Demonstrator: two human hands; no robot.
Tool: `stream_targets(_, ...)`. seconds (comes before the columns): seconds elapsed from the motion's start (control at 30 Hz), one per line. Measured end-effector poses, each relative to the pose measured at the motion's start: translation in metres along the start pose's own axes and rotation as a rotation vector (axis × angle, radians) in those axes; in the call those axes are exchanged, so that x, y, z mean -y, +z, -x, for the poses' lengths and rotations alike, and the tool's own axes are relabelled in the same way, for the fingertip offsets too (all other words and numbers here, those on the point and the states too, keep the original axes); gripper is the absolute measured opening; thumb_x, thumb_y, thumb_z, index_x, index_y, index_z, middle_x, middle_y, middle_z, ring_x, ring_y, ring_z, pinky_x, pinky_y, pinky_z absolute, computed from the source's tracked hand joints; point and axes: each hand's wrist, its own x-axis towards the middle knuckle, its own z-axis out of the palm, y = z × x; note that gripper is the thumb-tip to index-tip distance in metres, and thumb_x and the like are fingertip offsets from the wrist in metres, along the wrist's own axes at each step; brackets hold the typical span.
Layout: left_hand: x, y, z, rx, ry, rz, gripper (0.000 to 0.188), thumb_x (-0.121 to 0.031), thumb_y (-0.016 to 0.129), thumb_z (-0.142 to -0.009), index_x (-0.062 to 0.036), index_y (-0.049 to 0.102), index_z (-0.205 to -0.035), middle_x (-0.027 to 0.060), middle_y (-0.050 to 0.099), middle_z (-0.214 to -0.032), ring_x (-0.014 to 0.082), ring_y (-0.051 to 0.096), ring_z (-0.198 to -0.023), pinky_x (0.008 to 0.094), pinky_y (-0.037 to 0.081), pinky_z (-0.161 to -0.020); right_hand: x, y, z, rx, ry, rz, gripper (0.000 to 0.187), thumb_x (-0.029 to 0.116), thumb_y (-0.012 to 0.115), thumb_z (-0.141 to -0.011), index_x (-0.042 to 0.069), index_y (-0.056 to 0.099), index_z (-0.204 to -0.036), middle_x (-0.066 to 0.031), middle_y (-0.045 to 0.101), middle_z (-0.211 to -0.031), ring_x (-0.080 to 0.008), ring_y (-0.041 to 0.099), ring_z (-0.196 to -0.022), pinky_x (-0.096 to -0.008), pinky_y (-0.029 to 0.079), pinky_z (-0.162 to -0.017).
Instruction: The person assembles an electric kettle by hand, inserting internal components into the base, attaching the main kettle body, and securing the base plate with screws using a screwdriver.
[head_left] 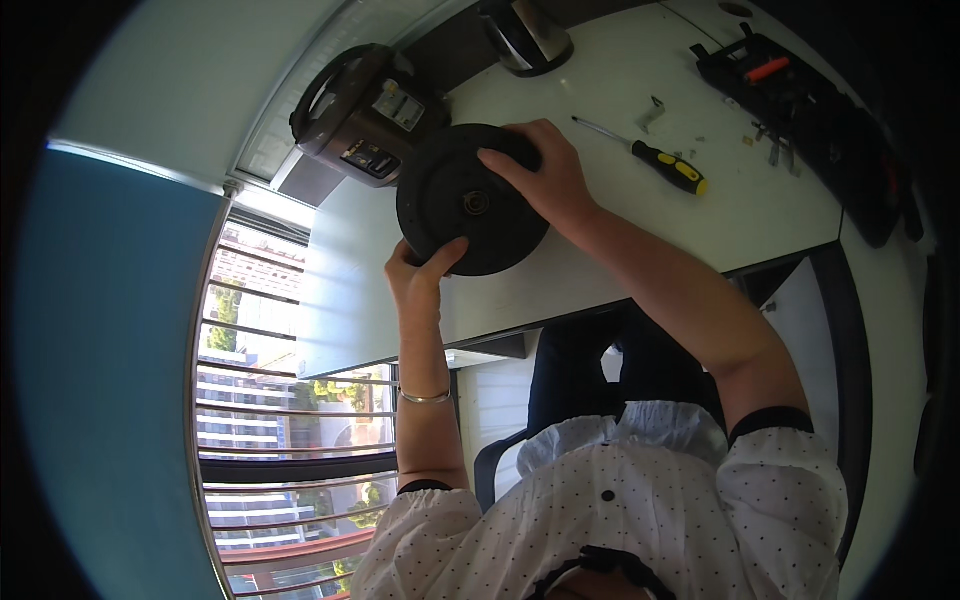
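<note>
Both hands grip a thick black round disc (440,185) with a raised ring and a small metal-looking hub at its centre. Its exact kind I cannot make out. My left hand (420,275) holds the near left rim, thumb on the face and fingers behind. On the far right rim is my right hand (550,170), its thumb pressed to the face and the fingers partly hidden behind the edge. The disc is tilted toward me above the white table (590,235). To the right of it lies a screwdriver (665,165) with a black and yellow handle.
A brown electric cooker (370,115) stands just behind the disc, and a metal kettle (525,38) farther back. Small metal parts (652,114) lie near the screwdriver. An open black tool case (815,120) fills the right side. A barred window (295,400) is at the left.
</note>
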Motion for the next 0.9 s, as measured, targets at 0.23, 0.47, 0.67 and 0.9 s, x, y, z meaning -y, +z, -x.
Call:
stream_targets(0.23,-0.004,-0.001,0.001,0.005,0.007,-0.009,0.037,-0.015,0.083,-0.058,0.0059,0.065,-0.083,0.007,0.062,-0.069,0.0138,0.053,-0.058,0.0241,0.04,-0.054,0.005,0.0,0.001,0.021,0.079,-0.112,0.051,0.039,0.074,-0.076,-0.004,0.063,-0.101,-0.0152,0.059,-0.098,-0.0265,0.062,-0.089,-0.0354,0.049,-0.08)
stream_targets(0.47,-0.008,-0.002,-0.002,0.028,0.018,-0.013,0.037,-0.018,0.083,-0.059,0.0043,0.066,-0.084,0.0052,0.061,-0.067,0.012,0.05,-0.057,0.0237,0.038,-0.052,0.017,-0.003,0.001,0.001,0.142,-0.14,0.06,0.04,0.074,-0.077,-0.007,0.059,-0.111,-0.0209,0.061,-0.103,-0.0297,0.063,-0.093,-0.036,0.049,-0.084)
stream_targets(0.67,-0.005,-0.002,-0.003,0.027,0.015,-0.025,0.044,-0.02,0.084,-0.058,0.0045,0.067,-0.09,0.0046,0.061,-0.068,0.0112,0.049,-0.055,0.0236,0.037,-0.05,0.025,-0.026,0.011,-0.004,0.056,0.068,0.053,0.031,0.071,-0.083,-0.003,0.056,-0.121,-0.0148,0.061,-0.115,-0.0225,0.058,-0.106,-0.0322,0.045,-0.091)
stream_targets(0.9,0.007,-0.005,-0.01,0.029,0.038,-0.082,0.053,-0.026,0.083,-0.057,0.003,0.068,-0.099,0.0059,0.065,-0.073,0.0134,0.055,-0.06,0.0255,0.044,-0.056,0.054,-0.128,0.01,-0.009,0.031,0.26,0.017,0.009,0.069,-0.083,-0.001,0.07,-0.096,-0.0104,0.065,-0.091,-0.0165,0.063,-0.079,-0.0261,0.049,-0.07)
